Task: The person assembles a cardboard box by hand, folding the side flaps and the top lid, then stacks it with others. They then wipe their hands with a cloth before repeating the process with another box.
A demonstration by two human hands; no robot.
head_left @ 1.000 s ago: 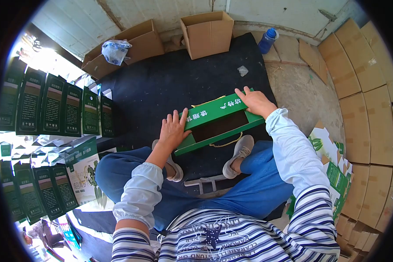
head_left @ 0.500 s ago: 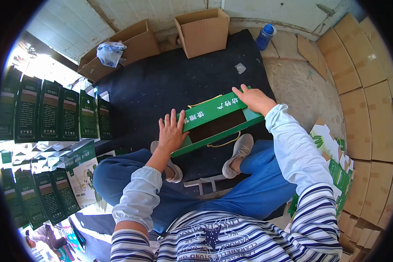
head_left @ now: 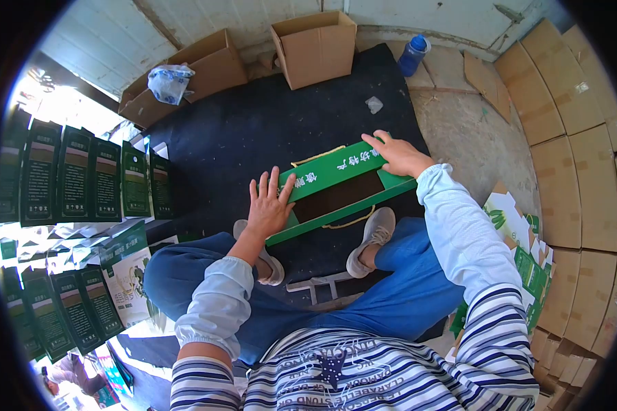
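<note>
A long green gift box (head_left: 330, 166) with white characters and thin yellow cord handles lies across the black mat in front of my feet. The long opening in its upper side shows a dark inside. My left hand (head_left: 270, 207) rests over the box's left end, fingers spread along the far edge and thumb against the near part. Around the right end, my right hand (head_left: 400, 157) has its fingers at the far corner and its thumb on the panel. Both hands hold the box between them. Its underside is hidden.
Rows of dark green printed cartons (head_left: 75, 171) stand at the left. Two open brown boxes (head_left: 315, 58) sit by the wall, one with a plastic bag (head_left: 170, 83). A blue bottle (head_left: 413, 56) stands nearby. Stacked brown cartons (head_left: 555, 185) and green-white cardboard (head_left: 528, 267) are at the right.
My right fingers have shifted slightly on the box's right end, uncovering another white character. The pale flap there shows less. My left hand stays on the left end, and the view has shifted slightly.
</note>
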